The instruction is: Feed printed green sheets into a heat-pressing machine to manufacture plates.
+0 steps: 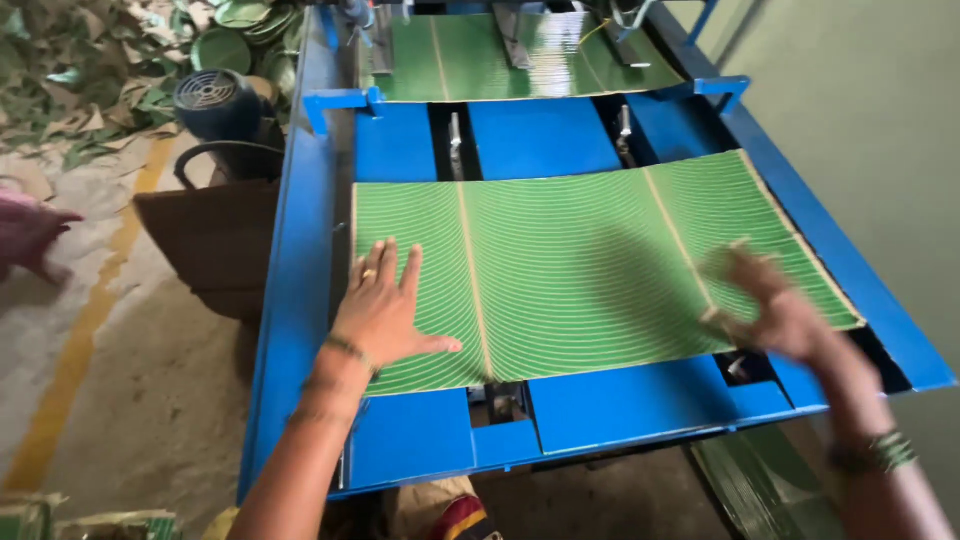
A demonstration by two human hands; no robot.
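Note:
A large green sheet (580, 260) printed like a banana leaf, with fine curved ribs and pale yellow veins, lies across the blue machine bed (545, 135). My left hand (385, 305) rests flat on its near left corner, fingers spread, a ring on one finger and bangles at the wrist. My right hand (775, 305) is blurred with motion at the sheet's near right edge, fingers apart and touching the edge; whether it grips the sheet is unclear. A second green sheet (500, 55) sits farther back under the machine's metal parts.
A dark electric motor (215, 100) and a brown bag (215, 235) stand left of the blue frame. Green plates (245, 30) and leaf scraps (80, 70) lie on the floor at top left. Another person's pink sleeve (30, 235) shows at the left edge. A yellow floor line (85, 330) runs alongside.

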